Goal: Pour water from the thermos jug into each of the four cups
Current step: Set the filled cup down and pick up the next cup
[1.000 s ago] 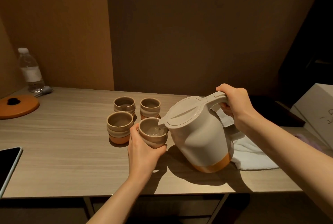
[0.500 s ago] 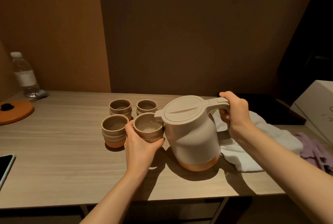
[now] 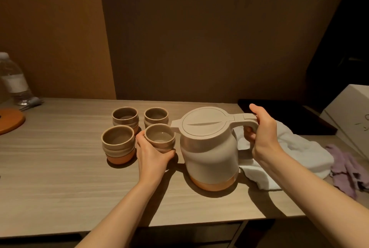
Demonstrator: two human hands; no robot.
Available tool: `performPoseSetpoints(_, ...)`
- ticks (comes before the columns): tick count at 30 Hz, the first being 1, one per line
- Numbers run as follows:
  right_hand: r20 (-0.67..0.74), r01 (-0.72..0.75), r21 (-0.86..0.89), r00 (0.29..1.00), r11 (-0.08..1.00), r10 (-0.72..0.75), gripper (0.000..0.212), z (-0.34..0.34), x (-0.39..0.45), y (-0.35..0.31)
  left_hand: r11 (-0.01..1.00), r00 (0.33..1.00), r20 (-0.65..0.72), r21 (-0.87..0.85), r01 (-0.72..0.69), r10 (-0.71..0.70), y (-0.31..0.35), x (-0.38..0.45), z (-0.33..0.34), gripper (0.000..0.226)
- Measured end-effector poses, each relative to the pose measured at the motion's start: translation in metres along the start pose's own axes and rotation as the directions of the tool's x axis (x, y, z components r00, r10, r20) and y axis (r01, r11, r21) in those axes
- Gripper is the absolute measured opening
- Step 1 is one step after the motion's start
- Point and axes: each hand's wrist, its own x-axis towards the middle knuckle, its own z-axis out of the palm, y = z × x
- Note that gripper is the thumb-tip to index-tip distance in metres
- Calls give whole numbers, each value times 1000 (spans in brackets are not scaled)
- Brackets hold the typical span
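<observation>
While upright on the table point(image 3: 60, 168), thermos jug point(image 3: 209, 148) handle inside clenched right hand point(image 3: 263, 138); left hand point(image 3: 151, 154) cupping near-right cup point(image 3: 159, 138).

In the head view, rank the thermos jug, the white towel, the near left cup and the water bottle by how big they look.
1. thermos jug
2. white towel, partly hidden by the arm
3 and 4. water bottle, cut off by the frame edge, and near left cup: look alike, unsure.

Four cups point(image 3: 139, 130) in a square on the table point(image 3: 60, 178) — thermos jug point(image 3: 209, 148) just right, cloth point(image 3: 289, 154) behind it.
</observation>
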Motion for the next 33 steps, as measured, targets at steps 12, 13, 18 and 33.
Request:
performPoseSetpoints(12, -9, -2, -4, 1000, 1000, 2, 47, -1, -1, 2, 996, 1000, 22, 85, 14, -16, -15, 8, 2, 103)
performPoseSetpoints(13, -7, -7, -7, 1000, 1000, 7, 47, 0, -1, 2, 996, 999, 29, 92, 11, -14, -16, 9, 1, 103)
performPoseSetpoints(18, -6, -24, -13, 1000, 1000, 24, 46, 0, -6, 2, 994, 998, 64, 110, 1, -8, -15, 8, -5, 102)
performPoseSetpoints(33, 45, 11, -56, 999, 998, -8, 43, 7, -22, -4, 938, 962, -111, 272, -214, 251, -6, -2, -85, 50)
